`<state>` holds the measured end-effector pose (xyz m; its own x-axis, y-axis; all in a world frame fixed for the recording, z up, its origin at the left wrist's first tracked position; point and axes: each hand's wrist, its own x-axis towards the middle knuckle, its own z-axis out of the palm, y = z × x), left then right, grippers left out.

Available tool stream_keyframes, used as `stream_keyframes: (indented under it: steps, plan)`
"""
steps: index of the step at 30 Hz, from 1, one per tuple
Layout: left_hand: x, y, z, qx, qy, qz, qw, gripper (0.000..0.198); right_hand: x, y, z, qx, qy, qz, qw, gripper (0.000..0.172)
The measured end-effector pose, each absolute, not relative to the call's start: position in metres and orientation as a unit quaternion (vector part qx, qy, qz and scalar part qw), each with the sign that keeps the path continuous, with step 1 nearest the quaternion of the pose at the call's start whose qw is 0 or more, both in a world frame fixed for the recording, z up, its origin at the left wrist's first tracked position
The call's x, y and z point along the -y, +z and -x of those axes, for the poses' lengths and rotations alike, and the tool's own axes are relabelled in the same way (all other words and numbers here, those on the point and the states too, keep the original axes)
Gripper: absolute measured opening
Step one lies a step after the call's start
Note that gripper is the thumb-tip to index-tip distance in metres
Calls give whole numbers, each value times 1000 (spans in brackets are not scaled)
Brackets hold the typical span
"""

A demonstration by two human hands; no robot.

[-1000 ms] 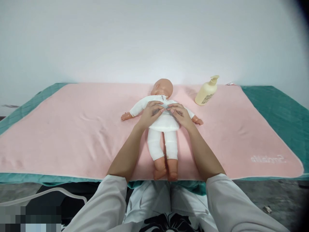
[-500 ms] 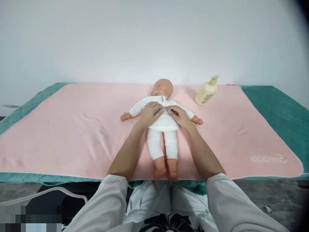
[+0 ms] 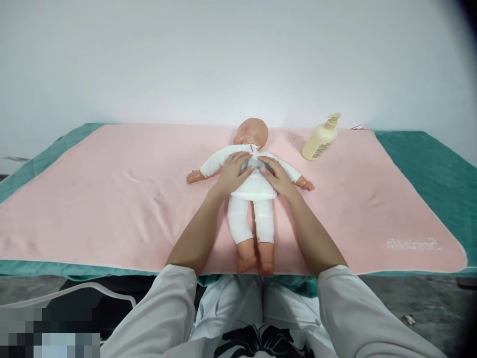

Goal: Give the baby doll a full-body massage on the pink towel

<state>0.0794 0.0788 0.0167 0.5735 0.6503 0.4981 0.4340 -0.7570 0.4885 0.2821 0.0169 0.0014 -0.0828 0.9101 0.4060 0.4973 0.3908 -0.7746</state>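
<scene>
A baby doll (image 3: 255, 189) with a white cloth body lies face down, its bald head at the far end and its feet near the front edge. Its arms stretch out to both sides. My left hand (image 3: 234, 171) rests on the left side of the doll's upper back, fingers extended. On the right side of the back lies my right hand (image 3: 278, 174), its fingers also stretched out. Between my fingertips a greyish patch shows on the white back. Neither hand grasps anything.
A cream pump bottle (image 3: 319, 141) stands to the right of the doll's head. Beneath everything is a pink mat (image 3: 112, 199) over a green cover (image 3: 428, 159). A white wall (image 3: 238, 59) rises behind. A pale cable (image 3: 93, 286) runs at lower left.
My hands have slid slightly apart on the doll's back, so more of the greyish patch shows between the fingertips. The view has shifted a little; the doll and bottle stay in place.
</scene>
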Motion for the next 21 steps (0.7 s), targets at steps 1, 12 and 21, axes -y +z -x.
stream_keyframes:
  steps: [1, 12, 21]
  plan:
    - [-79, 17, -80, -309, 341, -874, 157, 41, -17, 2, -282, 698, 231, 509, 448, 64]
    - [-79, 17, -81, -328, 308, -881, 145, 44, -17, 4, -282, 680, 253, 534, 434, 64]
    - [-78, 18, -81, -332, 292, -886, 140, 56, -22, 4, -279, 698, 236, 495, 460, 61]
